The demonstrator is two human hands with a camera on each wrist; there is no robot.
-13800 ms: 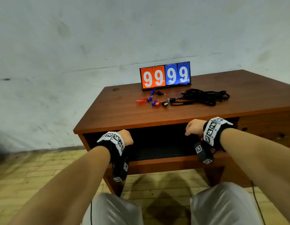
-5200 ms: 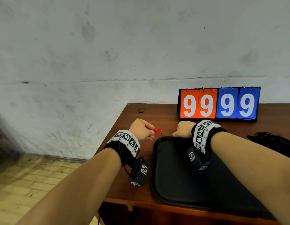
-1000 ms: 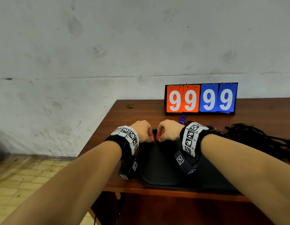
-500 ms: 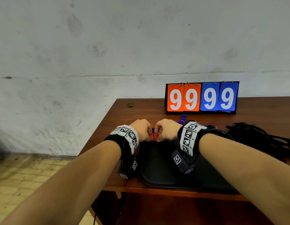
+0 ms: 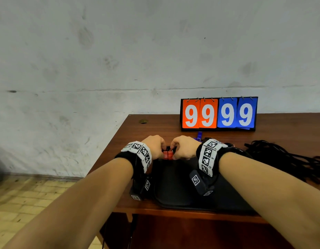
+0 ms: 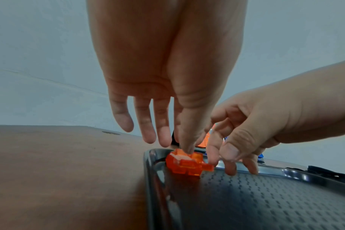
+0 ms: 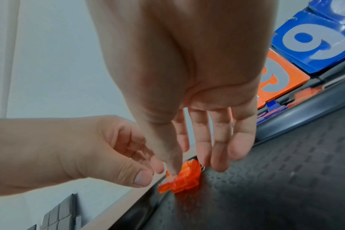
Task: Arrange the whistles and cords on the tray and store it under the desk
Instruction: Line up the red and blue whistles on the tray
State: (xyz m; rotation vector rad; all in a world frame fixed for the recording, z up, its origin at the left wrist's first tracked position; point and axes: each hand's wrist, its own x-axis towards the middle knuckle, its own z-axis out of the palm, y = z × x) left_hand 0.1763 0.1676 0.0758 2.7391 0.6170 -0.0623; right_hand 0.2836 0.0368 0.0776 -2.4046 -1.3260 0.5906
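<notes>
On the tray (image 5: 175, 193), the orange whistles (image 6: 184, 164) are set in its far left corner, likely to start a row. They are pinched by the left hand (image 5: 154, 146) and right hand (image 5: 184, 147). Beyond the tray, cords (image 5: 288, 159) and a blue whistle (image 5: 199, 136) wait.

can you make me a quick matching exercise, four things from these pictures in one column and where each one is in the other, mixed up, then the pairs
Things:
1. orange whistle
2. scoreboard
3. black cords
4. tray

Places:
A. standing at the back of the desk, by the wall
B. in the tray's far left corner
C. heaped on the desk right of the tray
D. flat at the desk's front edge

Pairs: 1-B, 2-A, 3-C, 4-D
</notes>
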